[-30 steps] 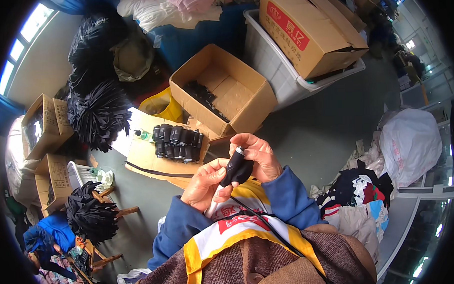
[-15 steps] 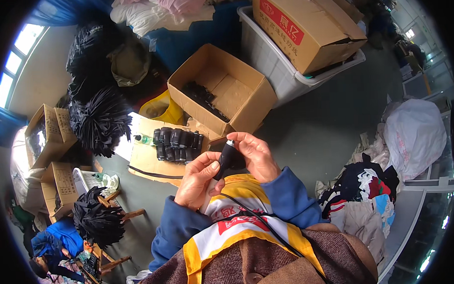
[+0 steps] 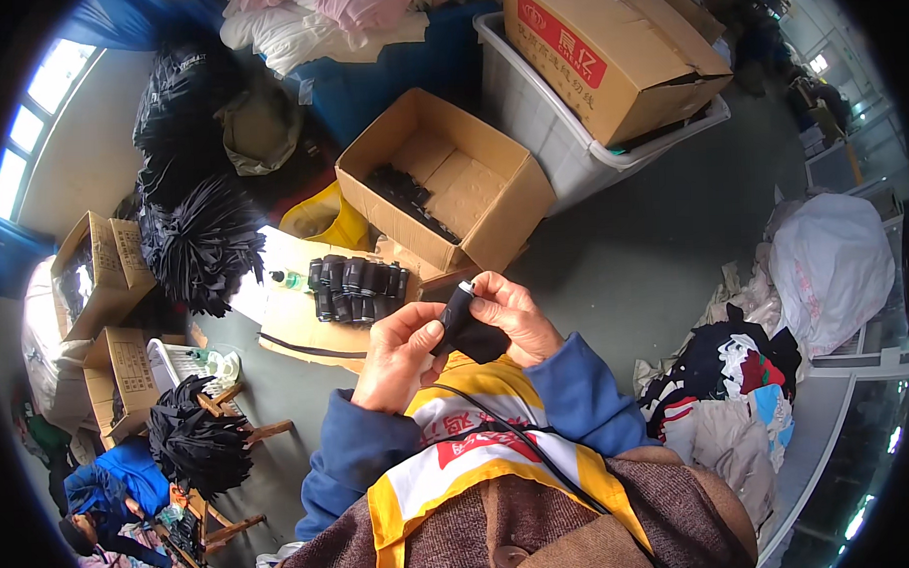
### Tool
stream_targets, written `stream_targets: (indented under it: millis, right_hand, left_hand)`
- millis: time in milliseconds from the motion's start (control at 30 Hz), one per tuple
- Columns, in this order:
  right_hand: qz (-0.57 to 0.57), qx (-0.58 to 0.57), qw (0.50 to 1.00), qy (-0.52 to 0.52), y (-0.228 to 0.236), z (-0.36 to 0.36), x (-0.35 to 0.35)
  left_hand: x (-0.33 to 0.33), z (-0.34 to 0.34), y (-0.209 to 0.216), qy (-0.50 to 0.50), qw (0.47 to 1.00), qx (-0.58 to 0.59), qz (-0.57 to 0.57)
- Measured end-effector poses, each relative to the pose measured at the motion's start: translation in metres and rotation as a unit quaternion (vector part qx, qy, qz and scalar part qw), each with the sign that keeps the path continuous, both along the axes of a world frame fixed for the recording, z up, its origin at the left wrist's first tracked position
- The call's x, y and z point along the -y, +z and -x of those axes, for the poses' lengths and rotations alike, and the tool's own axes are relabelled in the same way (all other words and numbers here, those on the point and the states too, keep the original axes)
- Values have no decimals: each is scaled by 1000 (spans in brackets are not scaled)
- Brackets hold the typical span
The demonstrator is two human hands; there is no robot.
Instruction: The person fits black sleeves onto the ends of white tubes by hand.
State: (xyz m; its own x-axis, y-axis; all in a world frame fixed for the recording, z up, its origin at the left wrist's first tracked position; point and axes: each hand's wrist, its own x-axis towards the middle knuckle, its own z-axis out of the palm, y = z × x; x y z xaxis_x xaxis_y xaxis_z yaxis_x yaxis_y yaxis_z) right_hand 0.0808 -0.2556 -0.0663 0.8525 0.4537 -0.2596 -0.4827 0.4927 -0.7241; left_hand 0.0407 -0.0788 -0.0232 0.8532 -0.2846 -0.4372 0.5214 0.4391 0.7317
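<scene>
Before my chest, both hands are on a piece of black fabric (image 3: 480,341) that is partly wound into a narrow roll. A small white tip (image 3: 466,287) sticks out of the roll's upper end; what it belongs to is hidden. My left hand (image 3: 397,354) pinches the lower left part between thumb and fingers. At the upper right, my right hand (image 3: 517,317) grips the fabric just beside the white tip. A loose flap hangs between the hands. Beyond them, several small black rolls (image 3: 354,282) lie side by side on a cardboard sheet (image 3: 301,324).
An open cardboard box (image 3: 451,174) with black pieces inside stands ahead, beside a yellow bucket (image 3: 342,223). Behind it a grey bin (image 3: 571,175) bears another carton (image 3: 607,68). Black fabric bundles (image 3: 201,243) are at left, mixed cloth (image 3: 724,395) at right. A person in blue (image 3: 121,486) is lower left.
The white rod that showed below my left hand is out of sight. The fabric's upper end has tilted to the right, and my right hand has shifted slightly down around it.
</scene>
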Motion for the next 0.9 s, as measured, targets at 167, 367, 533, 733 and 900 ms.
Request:
stream_targets:
  millis: [167, 367, 533, 733, 900]
  right_hand:
    - [14, -15, 1000, -3, 7, 1, -6]
    - [99, 62, 993, 11, 5, 2, -11]
    - [64, 5, 998, 18, 14, 1, -11]
    - [173, 85, 981, -28, 8, 1, -14]
    - [162, 62, 984, -33, 27, 8, -20]
  left_hand:
    - [1, 2, -3, 20, 997, 37, -66]
    - [3, 3, -2, 23, 983, 74, -164]
    - [6, 4, -7, 33, 918, 230, -323]
    - [7, 2, -8, 35, 872, 288, -394]
    - [-2, -2, -9, -19, 890, 255, -379]
